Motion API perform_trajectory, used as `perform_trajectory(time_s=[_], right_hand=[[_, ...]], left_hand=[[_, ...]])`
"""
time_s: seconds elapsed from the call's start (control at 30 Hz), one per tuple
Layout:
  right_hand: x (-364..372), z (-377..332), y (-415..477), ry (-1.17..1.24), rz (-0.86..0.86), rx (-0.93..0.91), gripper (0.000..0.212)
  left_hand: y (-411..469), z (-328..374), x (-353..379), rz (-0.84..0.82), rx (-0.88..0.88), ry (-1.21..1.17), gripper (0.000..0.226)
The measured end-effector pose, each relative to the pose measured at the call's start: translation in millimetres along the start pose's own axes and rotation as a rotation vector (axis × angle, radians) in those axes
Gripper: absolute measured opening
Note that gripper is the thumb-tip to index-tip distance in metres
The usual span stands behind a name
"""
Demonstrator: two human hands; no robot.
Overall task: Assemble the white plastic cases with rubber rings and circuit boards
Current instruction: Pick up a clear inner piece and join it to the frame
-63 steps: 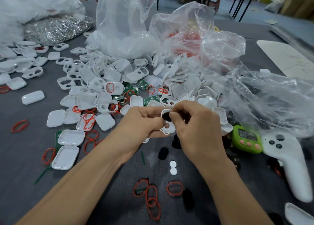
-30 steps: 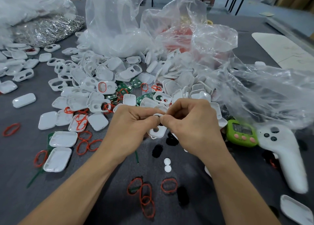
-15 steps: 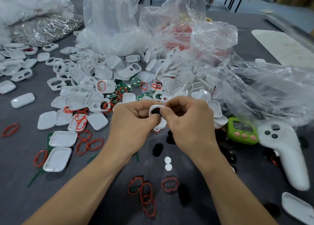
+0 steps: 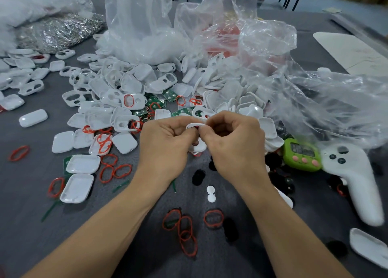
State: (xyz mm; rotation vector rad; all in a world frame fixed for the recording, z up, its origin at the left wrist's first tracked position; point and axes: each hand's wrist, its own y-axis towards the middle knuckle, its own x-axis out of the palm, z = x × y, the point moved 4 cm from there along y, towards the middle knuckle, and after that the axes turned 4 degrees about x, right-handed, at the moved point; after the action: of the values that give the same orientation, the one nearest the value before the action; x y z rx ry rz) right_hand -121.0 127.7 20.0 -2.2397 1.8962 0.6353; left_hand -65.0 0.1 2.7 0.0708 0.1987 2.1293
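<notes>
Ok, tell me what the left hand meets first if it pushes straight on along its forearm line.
Probably the right hand: the left hand points forward and rightward, and both pinch the same white case with fingertips almost touching. Beyond lies the pile of cases, though depth is unclear.

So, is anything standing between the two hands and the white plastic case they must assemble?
Nothing visible does. The left hand and the right hand both pinch the white plastic case. Their fingertips meet on its upper edge, so each grip is directly on the part.
</notes>
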Motion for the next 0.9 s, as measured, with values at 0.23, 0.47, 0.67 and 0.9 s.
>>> perform_trajectory(time_s=[0.23,0.47,0.67,0.9], right_hand=[[-1,5,3,0.01,-0.06,0.018,0.015],[1,4,1,0.044,-0.033,0.038,0.017],[3,8,8,0.312,-0.129,0.119,0.008],[12,0,-1,0.162,-0.167,0.011,0.021]], left_hand=[[2,-2,-3,-0.069,-0.034,0.096,0.03],[1,12,-1,-0.038,0.099,0.331,0.045],[6,5,1,-0.161,0.018,0.06,0.036],[13,1,-11,0.051,-0.019,-0.023,0.034]])
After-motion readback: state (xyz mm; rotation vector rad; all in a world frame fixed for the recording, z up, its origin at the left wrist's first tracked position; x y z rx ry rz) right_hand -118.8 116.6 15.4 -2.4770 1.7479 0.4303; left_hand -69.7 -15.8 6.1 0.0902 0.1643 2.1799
